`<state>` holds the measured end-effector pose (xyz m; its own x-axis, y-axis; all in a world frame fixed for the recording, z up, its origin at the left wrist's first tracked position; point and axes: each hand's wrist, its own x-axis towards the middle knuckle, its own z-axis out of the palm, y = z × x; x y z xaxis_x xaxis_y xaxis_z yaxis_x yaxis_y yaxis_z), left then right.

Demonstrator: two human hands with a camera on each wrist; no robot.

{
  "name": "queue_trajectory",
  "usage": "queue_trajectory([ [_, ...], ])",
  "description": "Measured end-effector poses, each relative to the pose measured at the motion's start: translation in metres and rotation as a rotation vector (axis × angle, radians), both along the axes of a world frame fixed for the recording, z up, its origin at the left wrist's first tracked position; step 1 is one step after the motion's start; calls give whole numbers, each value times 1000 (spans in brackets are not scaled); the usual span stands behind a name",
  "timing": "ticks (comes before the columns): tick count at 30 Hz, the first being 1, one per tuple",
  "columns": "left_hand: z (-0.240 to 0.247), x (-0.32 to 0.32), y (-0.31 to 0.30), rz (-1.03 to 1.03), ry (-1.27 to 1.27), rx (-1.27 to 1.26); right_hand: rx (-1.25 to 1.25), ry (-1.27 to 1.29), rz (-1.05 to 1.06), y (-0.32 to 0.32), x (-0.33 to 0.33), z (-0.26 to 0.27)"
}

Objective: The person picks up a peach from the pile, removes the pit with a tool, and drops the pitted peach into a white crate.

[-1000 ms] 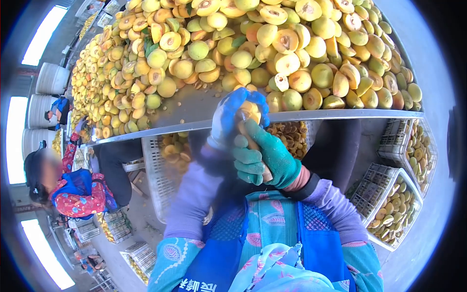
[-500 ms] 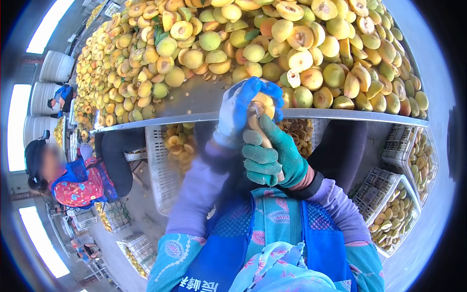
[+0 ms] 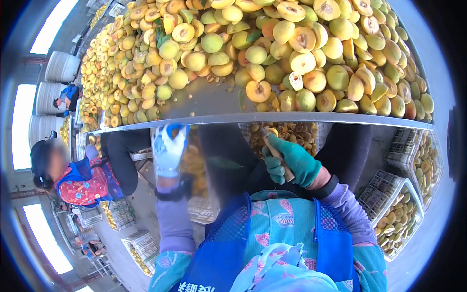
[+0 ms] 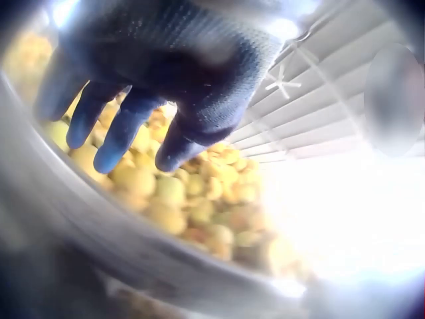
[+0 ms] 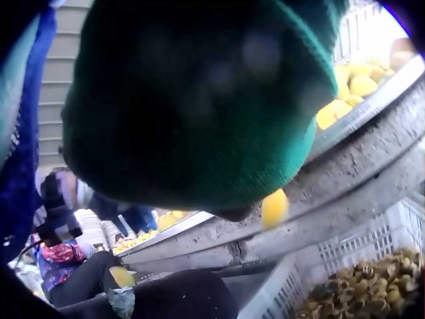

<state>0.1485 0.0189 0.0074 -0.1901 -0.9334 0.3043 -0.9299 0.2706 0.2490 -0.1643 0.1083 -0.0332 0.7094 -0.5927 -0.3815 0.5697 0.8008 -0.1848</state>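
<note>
Gripping: right hand [image 3: 297, 162], the wooden-handled tool [image 3: 277, 155] between thumb and curled fingers, right of centre.
Tool: long axis slanting, tip toward upper left, apparently metal though blurred.
Left hand [image 3: 168, 153]: fingers extended, centre-left.
Fruit heap [image 3: 214, 44]: across the top.

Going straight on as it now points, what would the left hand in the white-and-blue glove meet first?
Probably the long silver metal table rim, just ahead of the left hand in the head view, though depth is unclear.
</note>
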Motion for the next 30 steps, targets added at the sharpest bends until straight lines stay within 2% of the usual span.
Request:
queue_trajectory([
  [2,-2,-44,-23,-176,98,-16,-116,222,-57,3,8,18],
  [3,-7,-73,-36,-130,-37,50,-261,383,-76,4,2,25],
  [4,-12,-106,-49,-89,-172,112,-251,436,-173,3,1,27],
  [6,-8,-172,-68,-93,-223,396,-224,537,-371,1,3,31],
  [7,-23,-186,-72,-134,-223,366,-134,595,-387,-1,1,44],
  [8,-29,-194,-74,-169,-224,340,-162,605,-440,-2,2,42],
  [9,-30,-192,-82,-189,-169,460,-192,610,-490,-2,4,36],
  [10,-29,-185,-81,-191,-77,435,-223,610,-539,-3,7,29],
  [12,-31,-165,-76,-192,107,378,-552,910,-500,-3,10,7],
  [13,-37,-148,-74,-149,274,435,-660,996,-500,-3,10,4],
  [14,-27,-142,-67,-111,520,568,-763,1086,-506,-4,11,2],
  [16,0,-146,-33,-195,1141,566,-864,1139,-547,-9,22,4],
  [17,-5,-144,-24,-175,1290,628,-917,1215,-557,-12,27,8],
  [19,-19,-143,-16,-311,1343,571,-930,1314,-451,-15,30,14],
  [20,-22,-143,-14,-300,1366,610,-932,1370,-401,-15,31,16],
  [24,-7,-150,-3,-222,1518,839,-876,1348,-470,-6,36,20],
  [26,-24,-143,-8,-514,756,101,-857,1314,-529,-4,40,21],
  [28,-32,-143,-7,-521,568,-75,-854,1303,-551,-6,42,21],
  [30,-17,-159,3,-380,910,211,-844,1307,-552,-6,43,20],
])
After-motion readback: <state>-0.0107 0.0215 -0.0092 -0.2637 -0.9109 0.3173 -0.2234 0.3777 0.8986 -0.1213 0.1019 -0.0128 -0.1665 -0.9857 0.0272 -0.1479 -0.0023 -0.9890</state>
